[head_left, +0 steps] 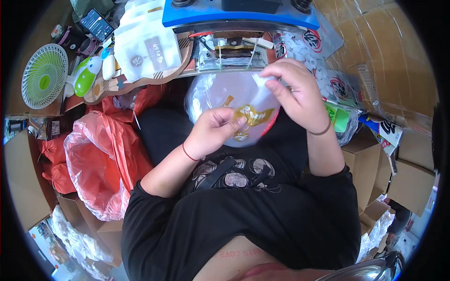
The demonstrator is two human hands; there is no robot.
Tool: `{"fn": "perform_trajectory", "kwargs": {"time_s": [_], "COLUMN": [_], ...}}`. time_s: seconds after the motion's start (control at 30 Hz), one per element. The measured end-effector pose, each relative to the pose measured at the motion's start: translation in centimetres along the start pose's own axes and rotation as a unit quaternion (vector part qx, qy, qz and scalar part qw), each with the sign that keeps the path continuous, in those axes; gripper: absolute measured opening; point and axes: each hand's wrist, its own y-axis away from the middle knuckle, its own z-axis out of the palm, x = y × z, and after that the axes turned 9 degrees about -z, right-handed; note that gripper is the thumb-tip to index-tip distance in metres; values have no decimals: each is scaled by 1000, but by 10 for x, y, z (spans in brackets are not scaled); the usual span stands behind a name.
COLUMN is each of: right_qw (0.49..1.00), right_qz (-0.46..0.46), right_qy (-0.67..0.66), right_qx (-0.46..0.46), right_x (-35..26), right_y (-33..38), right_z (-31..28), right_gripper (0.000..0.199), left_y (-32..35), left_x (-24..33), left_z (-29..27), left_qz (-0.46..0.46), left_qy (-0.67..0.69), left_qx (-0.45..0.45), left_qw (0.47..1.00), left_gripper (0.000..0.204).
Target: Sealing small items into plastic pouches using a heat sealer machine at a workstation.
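Observation:
A translucent plastic bag with gold print is stretched between my hands, above my lap. My left hand has thumb and fingers pinched on its lower left part. At the bag's upper right edge, close to the machine's front, my right hand curls with thumb and forefinger near each other. That fingertip grip seems to be on the film, whose thin edge is hard to make out. Clear plastic film bulges behind and left of the bag, and where one ends and the other begins is unclear.
Ahead stands a blue-topped machine with a metal bed. White printed bags are stacked left of it, near a small fan and a phone. An open red plastic bag sits at left; a green container at right.

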Motion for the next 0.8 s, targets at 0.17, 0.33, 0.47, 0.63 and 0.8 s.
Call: {"fn": "perform_trajectory", "kwargs": {"time_s": [0.17, 0.33, 0.47, 0.63, 0.8], "right_qw": [983, 956, 936, 951, 943], "right_qz": [80, 194, 191, 233, 281], "right_qy": [-89, 204, 278, 205, 171], "right_qx": [-142, -89, -98, -11, 54], "right_x": [15, 62, 107, 113, 100], "right_y": [-5, 31, 63, 69, 68], "right_z": [-3, -17, 1, 13, 16], "right_gripper": [18, 18, 19, 18, 17], "left_y": [-14, -21, -49, -78, -76], "left_x": [-10, -9, -3, 15, 3], "left_z": [1, -16, -45, -67, -85], "left_qz": [-73, -118, -80, -60, 60], "left_qy": [127, 133, 143, 188, -153], "left_qx": [-134, -110, -39, -29, 233], "left_qw": [980, 978, 986, 980, 958], "left_gripper": [24, 26, 28, 30, 53]}}
